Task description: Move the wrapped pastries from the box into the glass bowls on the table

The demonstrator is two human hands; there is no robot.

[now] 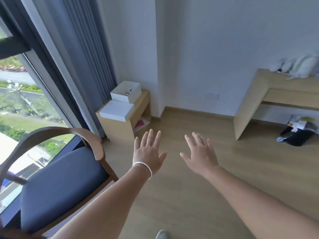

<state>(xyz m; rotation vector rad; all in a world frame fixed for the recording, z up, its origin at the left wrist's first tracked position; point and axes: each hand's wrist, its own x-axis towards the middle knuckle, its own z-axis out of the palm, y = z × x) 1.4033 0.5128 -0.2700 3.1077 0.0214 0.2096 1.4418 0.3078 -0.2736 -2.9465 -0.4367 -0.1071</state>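
Observation:
My left hand (149,151) and my right hand (200,155) are stretched out in front of me over the wooden floor, palms down, fingers spread, holding nothing. A white bracelet circles my left wrist. An open white box (126,93) stands on a small wooden side cabinet (120,128) ahead of my left hand, with its flat white lid (117,110) lying in front of it. What lies inside the box is too small to tell. No wrapped pastries and no glass bowls show in this view.
A chair with a blue seat (60,185) stands at my left by the window and curtain. A wooden desk (276,97) lines the right wall, with white objects on top and a black bin (296,135) with rubbish beneath. Bare wooden floor lies between.

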